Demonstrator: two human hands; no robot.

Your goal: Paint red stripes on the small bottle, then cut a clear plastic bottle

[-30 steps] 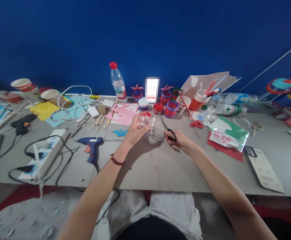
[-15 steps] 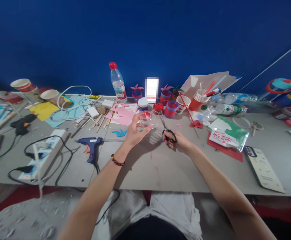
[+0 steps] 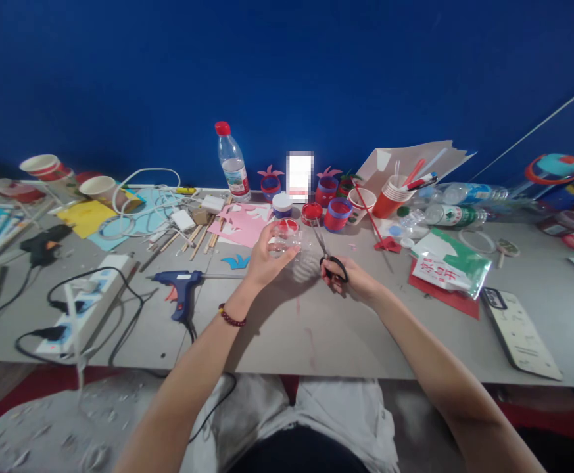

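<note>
My left hand point(image 3: 269, 258) is wrapped round a clear plastic bottle piece point(image 3: 291, 244), whose far parts are hard to make out against the table. My right hand point(image 3: 342, 277) grips black-handled scissors point(image 3: 333, 266) by the finger loops. Their metal blades point up and left, close to the right side of the clear plastic. Just beyond the hands stand an open pot of red paint point(image 3: 311, 213), a white-lidded jar point(image 3: 282, 205) and a purple-and-red painted cup point(image 3: 338, 215). A blue paper cutout point(image 3: 237, 262) lies left of my left hand.
On the left are a blue glue gun point(image 3: 181, 289), a power strip point(image 3: 89, 302) with cables, and pink paper point(image 3: 240, 222). A water bottle point(image 3: 235, 167) stands at the back. To the right lie plastic bottles point(image 3: 457, 215), a green-and-white packet point(image 3: 452, 263) and a phone point(image 3: 521, 334).
The clear plastic piece has tilted slightly in my left hand, whose fingers have shifted a little. The scissors have barely moved.
</note>
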